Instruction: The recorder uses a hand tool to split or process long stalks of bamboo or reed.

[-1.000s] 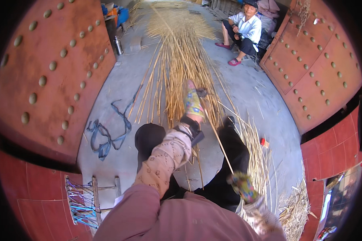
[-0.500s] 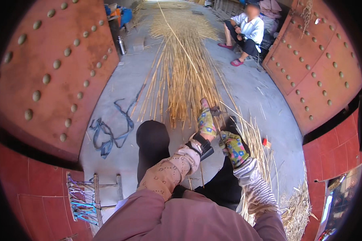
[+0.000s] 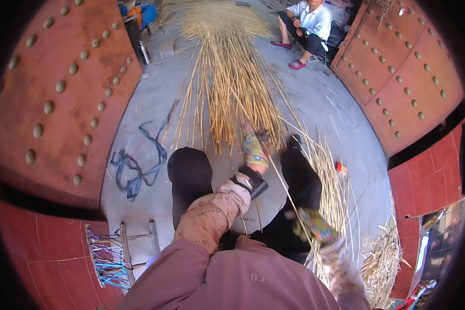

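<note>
My left hand [image 3: 253, 147], in a green flowered glove with bare fingertips, is closed around a small dark piece [image 3: 263, 136] whose kind I cannot make out. A long, thin reed stalk [image 3: 282, 181] slants from that hand down to my right hand. My right hand [image 3: 318, 226], in a matching glove and smeared by motion, grips the stalk beside my right thigh. Past my left hand, a thick spread of tan reed stalks [image 3: 225, 88] lies on the floor, cut ends toward me. Thinner, pale stalks [image 3: 330, 181] lie to the right of my leg.
Blue-grey straps [image 3: 134, 173] curl on the floor at left. A small wooden stool [image 3: 124, 253] stands at lower left. Straw scraps [image 3: 382, 263] heap at lower right, near a small red item [image 3: 341, 168]. A seated person [image 3: 310, 31] is at far right. Studded red doors [image 3: 67, 93] flank both sides.
My right hand has moved down and toward me, away from my left hand, drawing the stalk along. The stalk's far length no longer stretches over the pile. The view has tilted slightly down.
</note>
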{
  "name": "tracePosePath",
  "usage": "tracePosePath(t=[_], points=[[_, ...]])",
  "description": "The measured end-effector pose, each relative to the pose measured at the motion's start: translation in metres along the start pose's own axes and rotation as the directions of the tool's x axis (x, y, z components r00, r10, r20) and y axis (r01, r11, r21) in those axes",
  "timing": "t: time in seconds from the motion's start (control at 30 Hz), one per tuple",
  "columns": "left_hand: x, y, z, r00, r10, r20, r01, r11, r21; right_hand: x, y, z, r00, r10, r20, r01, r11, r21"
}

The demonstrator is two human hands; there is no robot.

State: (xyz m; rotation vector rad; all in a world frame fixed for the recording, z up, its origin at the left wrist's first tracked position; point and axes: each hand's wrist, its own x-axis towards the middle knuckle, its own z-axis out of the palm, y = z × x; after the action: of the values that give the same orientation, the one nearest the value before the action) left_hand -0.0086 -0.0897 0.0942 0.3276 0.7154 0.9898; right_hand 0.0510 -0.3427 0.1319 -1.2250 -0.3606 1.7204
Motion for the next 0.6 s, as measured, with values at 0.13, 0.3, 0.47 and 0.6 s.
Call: tracePosePath(t=[0.13,0.3,0.47,0.6], points=[[-0.004,-0.029,0.002,0.976,-0.207,0.071,0.212,0.975,-0.071,0.068,-0.029,0.021,0.984,-0.168,-0.056,0.172,0.982,0.079],[0.059,0.018,-0.033,0.999,0.0,0.034,0.006,0.985,-0.175,0.018,0.021,-0.012,0.993,-0.106,0.048,0.104,0.993,0.047],[0.062,0.034,-0.025,0.998,-0.003,-0.068,0.003,1.0,-0.005,-0.066,0.07,-0.056,0.94,0.217,-0.264,-0.217,0.976,0.03],[0.001,-0.024,-0.018,0.99,-0.141,-0.001,0.14,0.985,0.096,-0.028,0.016,-0.024,0.997,-0.015,-0.07,-0.006,0.957,-0.289]])
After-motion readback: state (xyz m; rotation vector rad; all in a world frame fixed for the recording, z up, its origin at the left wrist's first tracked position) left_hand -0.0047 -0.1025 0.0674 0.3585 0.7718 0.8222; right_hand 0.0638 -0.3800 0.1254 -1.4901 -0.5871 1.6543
